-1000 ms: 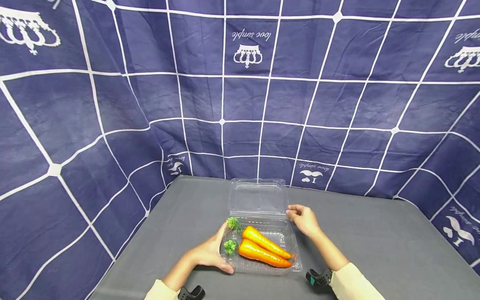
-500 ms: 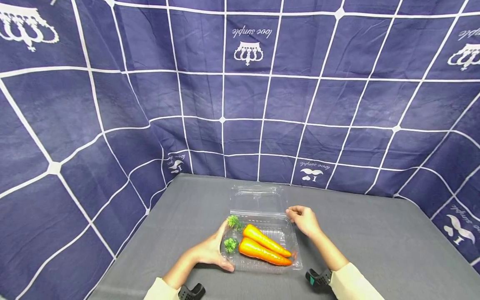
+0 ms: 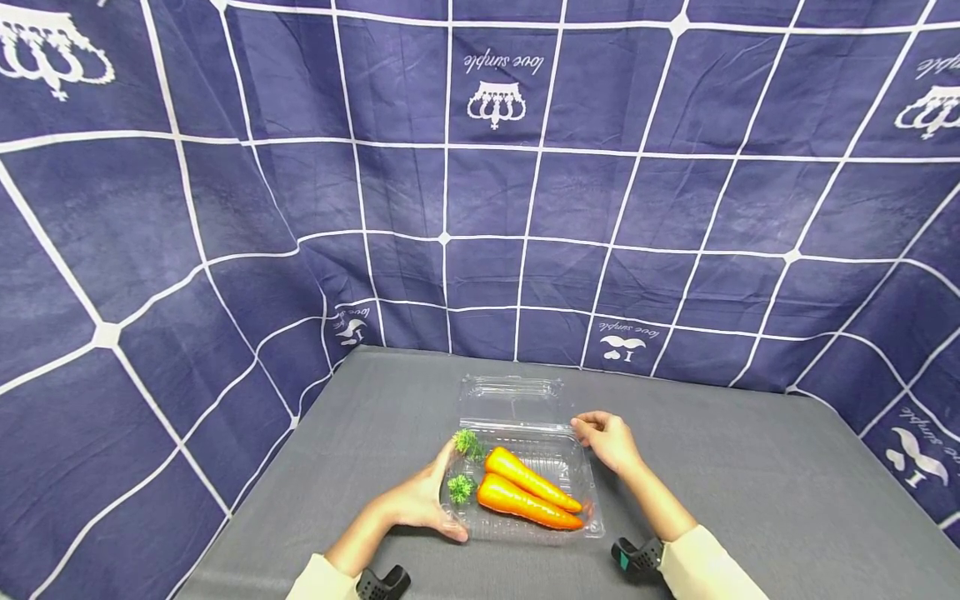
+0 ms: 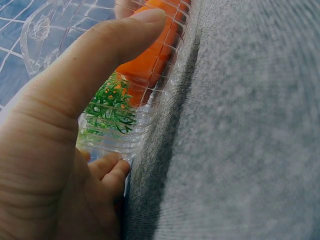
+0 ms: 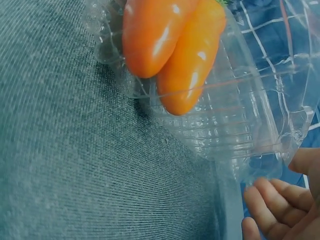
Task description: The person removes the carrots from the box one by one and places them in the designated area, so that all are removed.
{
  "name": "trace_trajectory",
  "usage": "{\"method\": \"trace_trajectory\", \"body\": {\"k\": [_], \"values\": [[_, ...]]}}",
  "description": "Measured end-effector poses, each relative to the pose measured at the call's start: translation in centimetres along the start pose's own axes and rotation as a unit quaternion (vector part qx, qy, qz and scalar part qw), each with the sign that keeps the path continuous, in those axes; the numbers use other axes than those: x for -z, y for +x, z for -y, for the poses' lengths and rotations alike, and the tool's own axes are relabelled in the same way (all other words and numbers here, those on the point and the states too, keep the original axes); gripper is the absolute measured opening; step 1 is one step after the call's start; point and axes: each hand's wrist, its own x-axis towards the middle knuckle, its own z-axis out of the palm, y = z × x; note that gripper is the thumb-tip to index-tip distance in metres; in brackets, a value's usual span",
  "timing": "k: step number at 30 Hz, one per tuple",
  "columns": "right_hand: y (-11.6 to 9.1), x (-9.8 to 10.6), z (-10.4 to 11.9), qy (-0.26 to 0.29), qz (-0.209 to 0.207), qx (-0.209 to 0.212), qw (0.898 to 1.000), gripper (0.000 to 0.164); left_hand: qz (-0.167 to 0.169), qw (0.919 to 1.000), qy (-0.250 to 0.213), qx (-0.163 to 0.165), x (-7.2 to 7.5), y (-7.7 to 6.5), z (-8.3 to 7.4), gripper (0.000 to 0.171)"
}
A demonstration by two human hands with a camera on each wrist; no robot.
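A clear plastic clamshell container point(image 3: 551, 450) stands on the table with its clear lid point(image 3: 510, 404) raised at the far side. Inside lie two orange carrots point(image 3: 525, 504), thick ends to the left, each with a green leafy tuft point(image 3: 461, 489). My left hand point(image 3: 416, 504) grips the container's left side, and its thumb point(image 4: 115, 50) lies along the near wall in the left wrist view. At the far right corner, by the hinge, my right hand point(image 3: 611, 442) pinches the plastic edge. Its curled fingers point(image 5: 275, 200) show below that corner in the right wrist view.
A grey cloth point(image 3: 750, 475) covers the table. Behind and at both sides hangs a dark blue curtain point(image 3: 570, 200) with white lines. Each wrist wears a black strap point(image 3: 637, 554), below cream sleeves point(image 3: 712, 567).
The lid's far edge sits lower in the head view, and the lid looks shorter and narrower there. Both hands and the carrots keep nearly the same places.
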Motion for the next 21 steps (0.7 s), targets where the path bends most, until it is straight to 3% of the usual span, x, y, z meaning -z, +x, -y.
{"method": "trace_trajectory", "body": {"k": [14,21], "values": [[-0.3,0.7,1.6,0.019,-0.023,0.037,0.999,0.03,-0.001,1.0,0.002,-0.004,0.1,0.0,-0.1,0.138],[-0.9,0.6,3.5,0.047,-0.006,0.072,0.996,0.026,-0.005,1.0,0.004,-0.007,0.1,0.0,-0.2,0.138]]}}
